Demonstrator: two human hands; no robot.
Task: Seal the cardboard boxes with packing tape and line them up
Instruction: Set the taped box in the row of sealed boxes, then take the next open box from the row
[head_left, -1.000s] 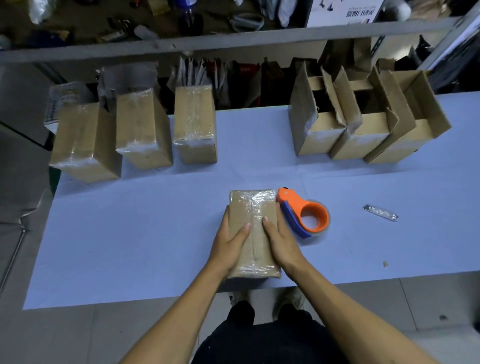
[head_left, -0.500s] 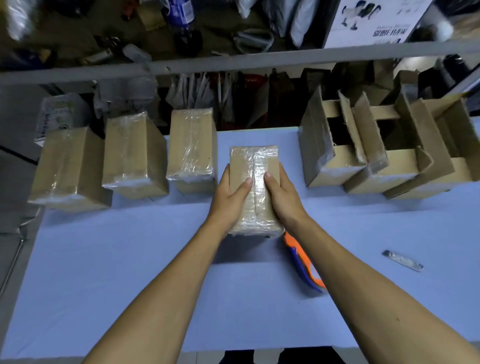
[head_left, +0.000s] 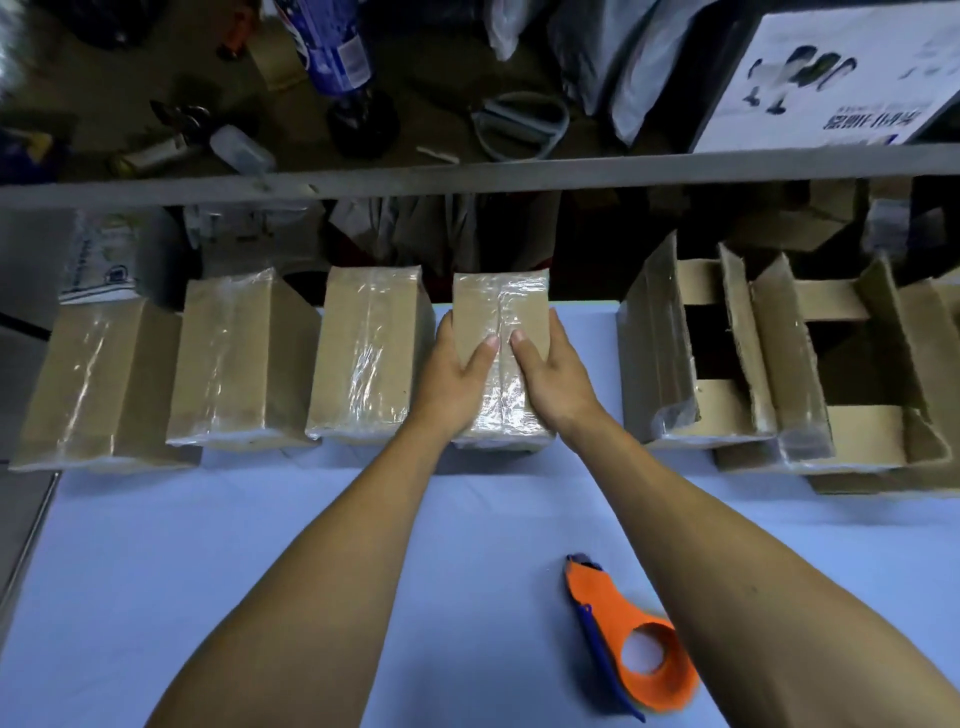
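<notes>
A taped cardboard box (head_left: 500, 306) stands at the far edge of the table, fourth in a row. My left hand (head_left: 457, 371) grips its left side and my right hand (head_left: 553, 371) grips its right side, thumbs on top. Three more sealed boxes (head_left: 369, 353) (head_left: 234, 364) (head_left: 93, 384) stand side by side to its left. The nearest of them is close to my left hand. The orange and blue tape dispenser (head_left: 623, 634) lies on the table near my right forearm.
Open, untaped boxes (head_left: 696, 353) (head_left: 862, 364) crowd the far right of the light blue table (head_left: 260, 545). A grey shelf rail (head_left: 467, 174) runs above the row, with clutter behind it. The table's left edge drops to the floor.
Both hands carried the sealed box from the near middle of the table to the far edge, setting it beside the third sealed box. The tape dispenser stayed where it lay.
</notes>
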